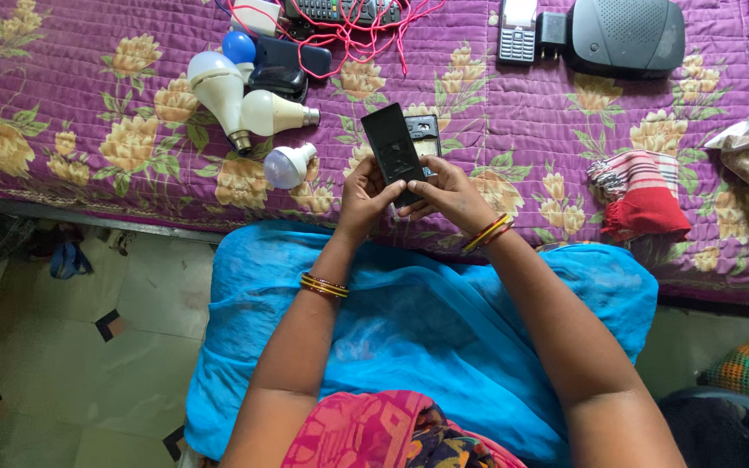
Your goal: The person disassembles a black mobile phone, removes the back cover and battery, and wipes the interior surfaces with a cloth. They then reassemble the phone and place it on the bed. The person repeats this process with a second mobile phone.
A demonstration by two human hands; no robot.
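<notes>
We held the phone (394,152) over the edge of the bed (71,95), just above our lap. Our left hand (362,198) had its fingers (385,192) clamped on the lower edge, and our right hand (448,192) gripped the other side, fingers curled behind it. The likeliest mishap, we judged, was the back cover slipping free and dropping past the blue cloth (426,321) to the floor (62,347), since we pinched only the bottom end and the top stood unsupported. A hard press could also have bent the thin cover. The phone looked black and flat, tilted leftward, with its opened body showing just behind. Bulbs (236,100) and red wires (348,26) lay well apart on the bed.
</notes>
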